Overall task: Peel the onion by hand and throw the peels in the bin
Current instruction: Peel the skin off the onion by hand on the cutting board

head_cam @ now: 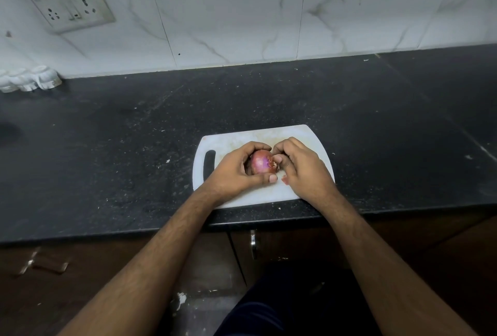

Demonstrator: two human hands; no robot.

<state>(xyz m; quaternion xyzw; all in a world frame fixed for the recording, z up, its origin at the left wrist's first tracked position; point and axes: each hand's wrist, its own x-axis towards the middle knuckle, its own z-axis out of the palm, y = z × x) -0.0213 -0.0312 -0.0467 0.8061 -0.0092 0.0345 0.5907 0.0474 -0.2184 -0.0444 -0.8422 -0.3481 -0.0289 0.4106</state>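
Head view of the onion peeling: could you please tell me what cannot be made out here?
- Far side and underside of the onion: hidden by the left hand and right hand.
- How much skin is off: too small, fingers cover it.
- The bin: not in the head view.
- White objects at the counter's back: blurred, cut by the left edge.
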